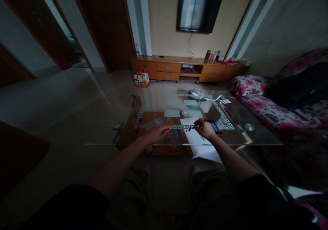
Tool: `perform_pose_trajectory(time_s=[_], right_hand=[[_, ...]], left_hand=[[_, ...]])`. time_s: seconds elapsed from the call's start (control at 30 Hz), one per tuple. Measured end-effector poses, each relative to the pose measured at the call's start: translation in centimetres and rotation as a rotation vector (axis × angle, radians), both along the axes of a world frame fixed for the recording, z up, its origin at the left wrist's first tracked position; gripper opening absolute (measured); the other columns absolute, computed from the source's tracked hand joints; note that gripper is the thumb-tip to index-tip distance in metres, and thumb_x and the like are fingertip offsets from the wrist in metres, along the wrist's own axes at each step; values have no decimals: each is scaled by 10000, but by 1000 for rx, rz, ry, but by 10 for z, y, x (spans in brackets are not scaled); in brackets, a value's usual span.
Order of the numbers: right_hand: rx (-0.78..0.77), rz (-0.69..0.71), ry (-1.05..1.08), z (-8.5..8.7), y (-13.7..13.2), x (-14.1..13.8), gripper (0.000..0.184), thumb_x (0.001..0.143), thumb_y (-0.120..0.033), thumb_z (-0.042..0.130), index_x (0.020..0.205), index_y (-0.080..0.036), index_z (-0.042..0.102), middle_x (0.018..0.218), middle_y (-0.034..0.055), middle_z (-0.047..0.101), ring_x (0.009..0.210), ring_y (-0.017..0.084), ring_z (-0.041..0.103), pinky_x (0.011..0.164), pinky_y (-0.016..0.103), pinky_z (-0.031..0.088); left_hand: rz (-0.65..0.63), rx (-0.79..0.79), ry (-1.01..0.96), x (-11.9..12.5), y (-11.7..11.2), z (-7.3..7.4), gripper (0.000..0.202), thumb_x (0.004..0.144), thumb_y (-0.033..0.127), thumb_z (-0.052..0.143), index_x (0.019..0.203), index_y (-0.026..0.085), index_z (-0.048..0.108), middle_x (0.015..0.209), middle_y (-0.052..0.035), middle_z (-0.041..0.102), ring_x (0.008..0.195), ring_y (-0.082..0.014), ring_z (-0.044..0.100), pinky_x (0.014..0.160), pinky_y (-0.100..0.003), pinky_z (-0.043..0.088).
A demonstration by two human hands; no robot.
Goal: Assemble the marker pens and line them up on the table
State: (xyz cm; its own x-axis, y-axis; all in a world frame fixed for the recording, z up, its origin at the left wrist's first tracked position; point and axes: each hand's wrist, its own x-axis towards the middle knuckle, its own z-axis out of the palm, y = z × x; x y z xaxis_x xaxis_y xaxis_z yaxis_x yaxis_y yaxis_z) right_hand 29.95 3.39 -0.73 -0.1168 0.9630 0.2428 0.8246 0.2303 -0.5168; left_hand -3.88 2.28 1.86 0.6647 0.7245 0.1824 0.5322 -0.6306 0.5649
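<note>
My left hand [159,134] is over the near part of the glass table, fingers together. A small thing with a reddish and whitish tip [169,129] shows at its fingertips, too small to name. My right hand [204,128] is above white paper [191,139], thumb and fingers pinched at a small dark piece I cannot make out. Small black pieces [190,129] lie just left of those fingers. Beside the right hand is a group of blue, red and black pens [217,127]. A red and black pen [138,125] lies at the left.
The glass table [151,98] has a patterned border and a lower shelf. A clear plastic bag [197,94] and a red-and-white card [226,101] are toward its far right. Beyond stand a paper bag [141,79] and a wooden cabinet [167,67]. A floral sofa [256,105] is right.
</note>
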Motion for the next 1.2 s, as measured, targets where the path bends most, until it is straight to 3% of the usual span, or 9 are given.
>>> perform_pose_trajectory(time_s=[0.3,1.2], right_hand=[[-67,98,-61,7,-4,-11,218,773,-182,622,983,-184,682,856,35,741,682,149,647,641,244,467],[-117,132,-86,-3,-2,-11,344,718,-89,618,1042,-179,688,932,52,742,708,155,658,738,265,507]], left_hand=[[4,5,5,1,0,-3,343,990,321,415,1258,220,604,1152,-68,696,1023,-208,647,876,-312,469],[17,-8,38,2,-2,4,343,988,321,411,1257,236,607,1152,-62,698,1027,-213,646,868,-317,470]])
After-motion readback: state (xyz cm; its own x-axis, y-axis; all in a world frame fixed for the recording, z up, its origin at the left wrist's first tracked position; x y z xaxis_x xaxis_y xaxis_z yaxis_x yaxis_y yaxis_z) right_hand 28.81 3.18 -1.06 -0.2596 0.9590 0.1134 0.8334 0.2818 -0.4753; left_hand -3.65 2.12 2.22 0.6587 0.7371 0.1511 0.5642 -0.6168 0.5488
